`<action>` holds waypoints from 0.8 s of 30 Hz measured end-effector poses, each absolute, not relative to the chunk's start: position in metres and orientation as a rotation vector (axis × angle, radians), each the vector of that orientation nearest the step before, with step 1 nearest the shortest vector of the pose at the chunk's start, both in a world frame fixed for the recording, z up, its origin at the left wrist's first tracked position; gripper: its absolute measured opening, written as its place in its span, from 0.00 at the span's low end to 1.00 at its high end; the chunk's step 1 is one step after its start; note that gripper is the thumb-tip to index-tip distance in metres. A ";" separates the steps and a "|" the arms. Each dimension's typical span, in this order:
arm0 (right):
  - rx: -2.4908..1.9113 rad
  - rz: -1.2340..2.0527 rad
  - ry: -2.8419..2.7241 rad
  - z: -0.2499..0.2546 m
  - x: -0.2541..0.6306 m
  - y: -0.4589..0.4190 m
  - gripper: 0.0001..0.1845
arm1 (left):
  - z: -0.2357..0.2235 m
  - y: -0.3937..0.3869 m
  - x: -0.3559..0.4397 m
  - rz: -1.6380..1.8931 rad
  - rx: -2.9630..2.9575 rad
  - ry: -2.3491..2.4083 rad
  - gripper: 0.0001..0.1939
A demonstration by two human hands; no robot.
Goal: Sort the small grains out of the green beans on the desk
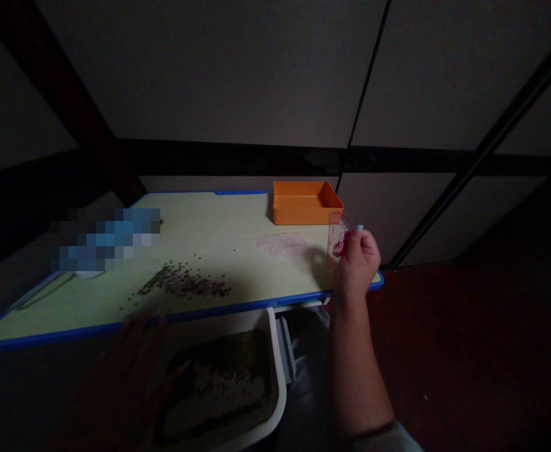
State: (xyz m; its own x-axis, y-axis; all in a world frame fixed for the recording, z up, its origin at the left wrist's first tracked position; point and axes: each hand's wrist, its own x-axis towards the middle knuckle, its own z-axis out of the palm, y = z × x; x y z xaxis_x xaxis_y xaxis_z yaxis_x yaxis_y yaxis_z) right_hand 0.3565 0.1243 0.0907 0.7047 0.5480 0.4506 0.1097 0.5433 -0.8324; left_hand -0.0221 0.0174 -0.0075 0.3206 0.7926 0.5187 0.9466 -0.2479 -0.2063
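My right hand [360,254] is closed on a clear plastic protractor [334,237] with a pink printed picture, held upright above the right part of the table. Just beyond it is an orange rectangular box [301,215]. To the left, a patch of fine pale pinkish grains [282,245] is spread on the tabletop. My left hand [125,370], in deep shadow at lower left, has its fingers apart beside a white bin [278,370]. Inside that bin lie dark greenish grains [240,351] and scattered darker bits. The hand hides the bin's left side.
The pale yellow table [209,220] has a blue rim. Small dark beans or seeds [184,280] lie scattered at its front left. A blurred-out bluish object [115,235] stands at the left end. Grey panels [238,75] rise behind; dark red floor [454,339] shows at right.
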 end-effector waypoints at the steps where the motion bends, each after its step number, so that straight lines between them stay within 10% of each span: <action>1: -0.969 0.322 -0.774 0.091 0.356 0.124 0.22 | -0.005 0.017 -0.020 -0.428 -2.096 -1.523 0.40; 24: -1.342 0.044 -2.110 0.090 0.288 0.090 0.14 | -0.008 0.011 -0.002 -0.485 -2.039 -1.520 0.41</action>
State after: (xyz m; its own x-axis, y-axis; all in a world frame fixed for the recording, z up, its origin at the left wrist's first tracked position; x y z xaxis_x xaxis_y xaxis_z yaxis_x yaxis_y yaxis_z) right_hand 0.2884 0.0900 0.0905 -0.2830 0.8263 0.4869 0.8053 0.4805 -0.3474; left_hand -0.0020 0.0111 -0.0079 0.2969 0.7574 0.5816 0.9543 -0.2130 -0.2098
